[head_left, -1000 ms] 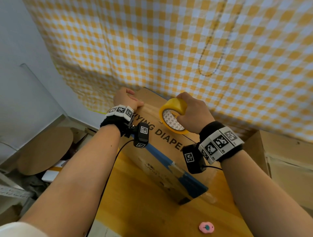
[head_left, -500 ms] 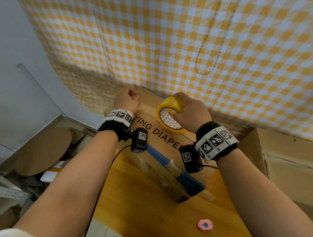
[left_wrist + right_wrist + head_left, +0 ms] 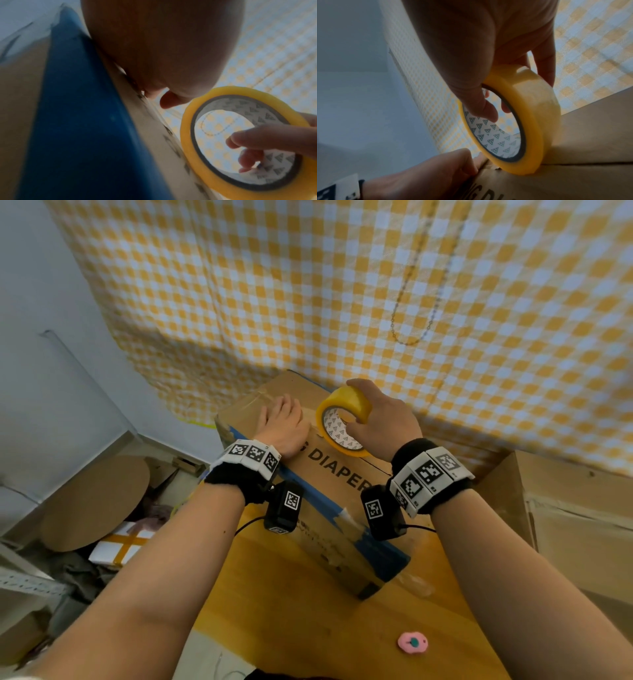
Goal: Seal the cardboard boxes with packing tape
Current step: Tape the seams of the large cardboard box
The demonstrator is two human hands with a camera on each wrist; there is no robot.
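A cardboard box [image 3: 346,474] with a blue stripe and "DIAPER" print lies on a wooden table [image 3: 274,604]. My left hand [image 3: 279,422] lies flat on the box top, fingers straight, just left of the tape roll. The yellow packing tape roll [image 3: 347,405] stands on edge on the box top over the flap seam. My right hand [image 3: 380,419] grips it, thumb inside the core and fingers over the outer rim. In the right wrist view the roll [image 3: 537,108] touches the box [image 3: 573,135] beside my left hand [image 3: 428,171].
A yellow checked curtain [image 3: 342,285] hangs right behind the box. Another cardboard box [image 3: 575,508] stands at the right. A small pink object [image 3: 412,642] lies near the table's front edge. Left of the table sit a round cardboard disc [image 3: 96,501] and clutter.
My left hand has moved from the box's far left corner toward the roll and flattened on the top. The right hand keeps the roll in about the same place.
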